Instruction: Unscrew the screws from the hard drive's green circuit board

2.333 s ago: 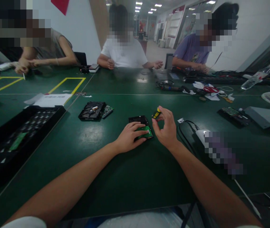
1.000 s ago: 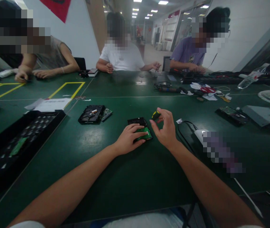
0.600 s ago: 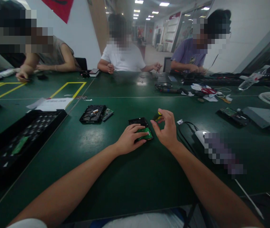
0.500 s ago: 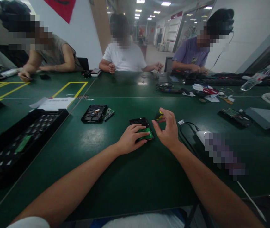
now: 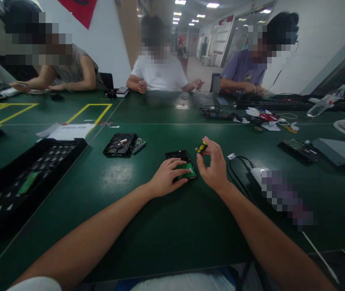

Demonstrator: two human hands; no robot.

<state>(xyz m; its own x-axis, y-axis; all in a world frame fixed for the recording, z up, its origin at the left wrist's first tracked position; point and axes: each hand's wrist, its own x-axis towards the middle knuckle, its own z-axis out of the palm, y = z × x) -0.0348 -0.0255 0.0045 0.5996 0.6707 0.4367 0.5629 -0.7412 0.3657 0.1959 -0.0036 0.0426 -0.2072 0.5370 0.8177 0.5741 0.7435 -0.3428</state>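
My left hand [image 5: 167, 176] lies on a black hard drive [image 5: 178, 154] with a green circuit board [image 5: 187, 170] on top, its fingers pressing the board down on the green table [image 5: 172, 226]. Just to the right, my right hand [image 5: 213, 166] pinches the black and yellow handle of a small screwdriver [image 5: 202, 147] between thumb and fingertips, held upright over the drive's right edge. The screwdriver's tip is hidden behind my fingers.
Another black hard drive [image 5: 119, 144] with a loose green board [image 5: 139, 144] lies to the left. A black parts tray [image 5: 24, 178] fills the left side. Black cables [image 5: 239, 165] and a white device lie right. Three people sit across the table; tools and boards [image 5: 299, 147] are scattered there.
My right hand's fingers have turned the screwdriver handle, which tipped low and came upright again. My left hand has stayed on the board. The camera has shifted slightly.
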